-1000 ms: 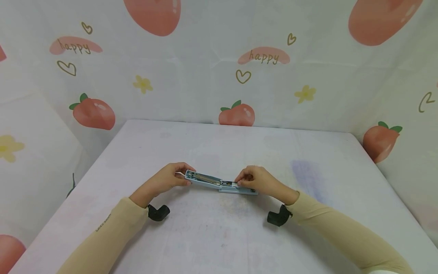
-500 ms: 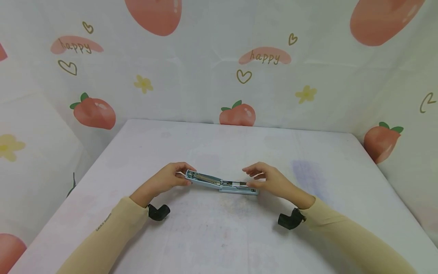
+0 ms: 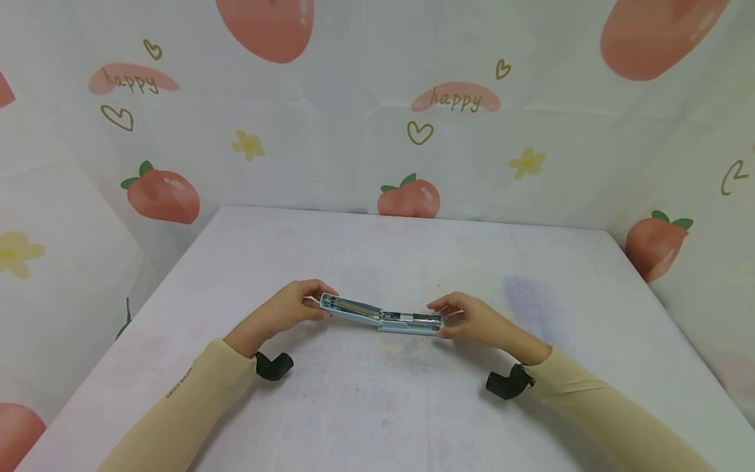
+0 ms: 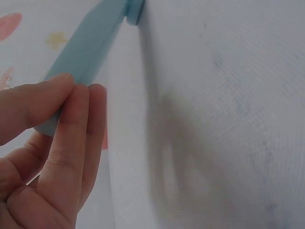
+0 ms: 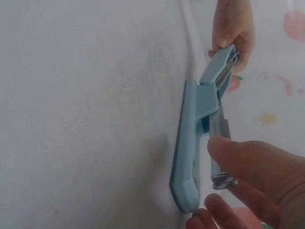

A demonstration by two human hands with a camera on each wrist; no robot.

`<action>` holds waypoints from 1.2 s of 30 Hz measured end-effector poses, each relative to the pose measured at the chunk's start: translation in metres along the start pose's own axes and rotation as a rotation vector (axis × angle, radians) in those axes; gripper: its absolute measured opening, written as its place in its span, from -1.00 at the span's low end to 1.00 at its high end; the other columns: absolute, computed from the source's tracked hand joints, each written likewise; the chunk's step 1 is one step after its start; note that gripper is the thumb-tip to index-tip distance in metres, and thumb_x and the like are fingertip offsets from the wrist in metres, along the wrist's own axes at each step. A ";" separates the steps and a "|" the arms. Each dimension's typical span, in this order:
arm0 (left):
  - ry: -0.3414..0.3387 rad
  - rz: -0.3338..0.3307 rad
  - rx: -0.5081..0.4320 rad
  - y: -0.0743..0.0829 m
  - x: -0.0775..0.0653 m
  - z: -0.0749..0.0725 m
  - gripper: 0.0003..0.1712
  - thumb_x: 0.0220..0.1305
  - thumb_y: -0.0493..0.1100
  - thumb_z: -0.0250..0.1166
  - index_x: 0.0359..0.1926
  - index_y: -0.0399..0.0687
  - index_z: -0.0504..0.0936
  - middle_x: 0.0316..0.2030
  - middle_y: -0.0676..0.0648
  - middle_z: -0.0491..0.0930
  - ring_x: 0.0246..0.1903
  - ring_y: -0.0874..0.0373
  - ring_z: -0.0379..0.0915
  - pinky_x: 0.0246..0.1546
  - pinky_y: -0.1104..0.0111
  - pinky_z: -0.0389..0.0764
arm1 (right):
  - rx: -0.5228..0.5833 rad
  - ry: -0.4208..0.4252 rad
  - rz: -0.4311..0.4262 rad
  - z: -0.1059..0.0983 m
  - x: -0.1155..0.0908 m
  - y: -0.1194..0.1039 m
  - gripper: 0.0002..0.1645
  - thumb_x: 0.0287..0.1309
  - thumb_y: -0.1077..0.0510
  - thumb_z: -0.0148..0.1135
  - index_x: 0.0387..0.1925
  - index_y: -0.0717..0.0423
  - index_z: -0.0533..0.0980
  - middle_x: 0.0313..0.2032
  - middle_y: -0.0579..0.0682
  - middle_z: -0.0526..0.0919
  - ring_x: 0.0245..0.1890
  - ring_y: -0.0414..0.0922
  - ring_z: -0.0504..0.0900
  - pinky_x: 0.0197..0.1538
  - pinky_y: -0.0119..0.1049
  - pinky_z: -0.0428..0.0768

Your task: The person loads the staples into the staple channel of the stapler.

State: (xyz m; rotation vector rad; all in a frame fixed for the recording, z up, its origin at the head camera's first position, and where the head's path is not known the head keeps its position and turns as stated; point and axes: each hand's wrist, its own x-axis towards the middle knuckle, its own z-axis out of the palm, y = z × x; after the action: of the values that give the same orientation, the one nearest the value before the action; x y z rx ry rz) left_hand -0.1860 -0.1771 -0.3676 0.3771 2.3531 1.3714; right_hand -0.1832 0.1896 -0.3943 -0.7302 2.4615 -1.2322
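Observation:
A light blue stapler (image 3: 407, 329) lies unfolded, its lid (image 3: 352, 315) swung back to the left and its metal staple channel (image 5: 219, 128) exposed above the base. My left hand (image 3: 293, 304) pinches the far end of the lid between thumb and fingers, holding it raised off the table. Around the base's right end my right hand (image 3: 474, 319) is spread, thumb on the near side and fingers on the far side. In the right wrist view the right thumb (image 5: 238, 155) overlaps the channel, with fingertips close by the base's tip.
A white cloth covers the table (image 3: 366, 406). Behind stands a white backdrop (image 3: 336, 92) printed with peaches, flowers and hearts. A black wrist-camera mount hangs under each sleeve, one at the left wrist (image 3: 274, 366) and one at the right (image 3: 508, 383).
My right hand has let go of the staple channel, drawn right along the stapler and come to its right end with fingers apart. The left hand and stapler stay put.

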 end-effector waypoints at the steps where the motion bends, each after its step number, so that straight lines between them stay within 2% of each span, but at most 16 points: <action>1: 0.000 -0.001 0.000 0.000 0.000 0.000 -0.56 0.16 -0.37 0.35 0.08 -0.30 0.52 -0.16 -0.18 0.53 -0.27 0.16 0.55 -0.29 0.39 0.45 | -0.007 -0.002 -0.004 0.001 0.000 0.001 -0.44 0.01 0.26 0.43 0.08 0.31 0.50 0.08 0.23 0.56 0.05 0.12 0.54 0.12 -0.05 0.52; 8: -0.003 -0.006 -0.002 0.000 0.000 0.000 -0.56 0.16 -0.37 0.35 0.08 -0.30 0.52 -0.16 -0.18 0.52 -0.26 0.16 0.55 -0.28 0.39 0.46 | -0.036 0.005 0.011 0.005 0.002 0.006 -0.47 -0.05 0.30 0.46 0.03 0.27 0.55 -0.01 0.17 0.60 -0.04 0.01 0.58 0.04 -0.18 0.57; 17: -0.007 0.004 -0.018 0.000 -0.001 -0.001 -0.56 0.16 -0.38 0.35 0.09 -0.31 0.52 -0.16 -0.18 0.52 -0.27 0.17 0.55 -0.29 0.40 0.45 | -0.056 0.004 0.044 0.007 0.007 0.007 -0.51 -0.06 0.32 0.46 -0.01 0.26 0.56 -0.11 0.11 0.61 -0.11 -0.03 0.62 -0.04 -0.26 0.60; 25: 0.000 -0.002 -0.016 0.000 -0.001 0.000 -0.57 0.16 -0.37 0.35 0.08 -0.28 0.53 -0.15 -0.17 0.53 -0.27 0.20 0.55 -0.26 0.38 0.46 | -0.095 -0.005 0.087 0.005 0.010 0.006 -0.52 -0.10 0.31 0.49 -0.05 0.22 0.58 -0.19 0.04 0.63 -0.18 -0.10 0.61 -0.07 -0.22 0.59; 32: 0.006 0.012 -0.016 0.005 -0.001 -0.001 -0.56 0.18 -0.34 0.35 0.10 -0.25 0.52 -0.10 -0.18 0.54 -0.24 0.16 0.57 -0.24 0.33 0.48 | -0.045 -0.022 0.118 0.005 0.012 0.005 -0.52 -0.12 0.34 0.49 -0.07 0.24 0.57 -0.18 0.06 0.65 -0.19 -0.09 0.64 -0.09 -0.22 0.61; 36: 0.018 0.035 -0.006 0.008 0.000 0.001 -0.57 0.17 -0.33 0.35 0.08 -0.24 0.53 -0.12 -0.18 0.54 -0.27 0.17 0.56 -0.26 0.36 0.46 | -0.054 -0.024 0.122 0.004 0.012 0.003 -0.52 -0.13 0.34 0.49 -0.07 0.25 0.57 -0.17 0.07 0.65 -0.18 -0.09 0.64 -0.09 -0.22 0.60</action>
State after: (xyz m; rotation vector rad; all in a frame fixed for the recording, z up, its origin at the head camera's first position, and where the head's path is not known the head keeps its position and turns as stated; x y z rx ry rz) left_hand -0.1851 -0.1729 -0.3609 0.4081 2.3672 1.4027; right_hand -0.1919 0.1814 -0.3995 -0.5950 2.4881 -1.1112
